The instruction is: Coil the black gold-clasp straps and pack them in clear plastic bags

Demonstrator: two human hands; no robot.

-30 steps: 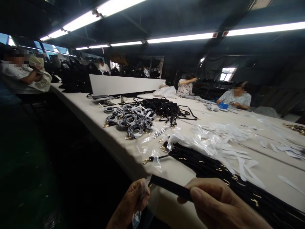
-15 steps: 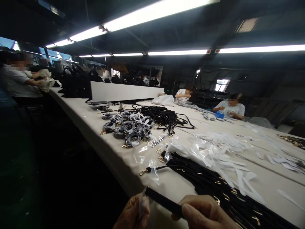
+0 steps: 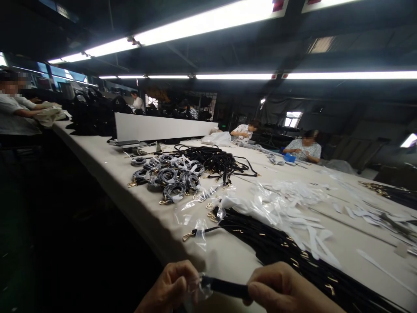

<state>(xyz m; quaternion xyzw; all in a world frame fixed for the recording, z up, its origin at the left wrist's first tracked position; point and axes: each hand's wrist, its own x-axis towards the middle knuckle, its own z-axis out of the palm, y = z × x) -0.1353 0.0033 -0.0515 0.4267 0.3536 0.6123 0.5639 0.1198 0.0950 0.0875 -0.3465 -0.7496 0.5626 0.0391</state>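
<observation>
Between my hands a black strap [image 3: 230, 288] is stretched out, low in the head view. The fingers of my right hand [image 3: 283, 287] are closed round its right part. My left hand [image 3: 174, 282] pinches a piece of clear plastic film [image 3: 204, 286] that lies around the strap's left end. Just beyond my hands, a strap end with a gold clasp [image 3: 188, 236] lies on the table, with more clear film on it. Right of that runs a long pile of black straps [image 3: 260, 237] with gold hardware, partly behind my right hand.
The pale table [image 3: 156, 226] has its edge on the left. Coiled, wrapped straps [image 3: 174, 176] and a tangle of black straps [image 3: 211, 158] lie farther back. Plastic film [image 3: 270, 202] and white strips [image 3: 312, 239] are at right. Several people sit or stand around the table.
My left hand has shifted slightly left, and the film now sits around the strap's end instead of bunched at my fingertips. The view has turned a little to the right.
</observation>
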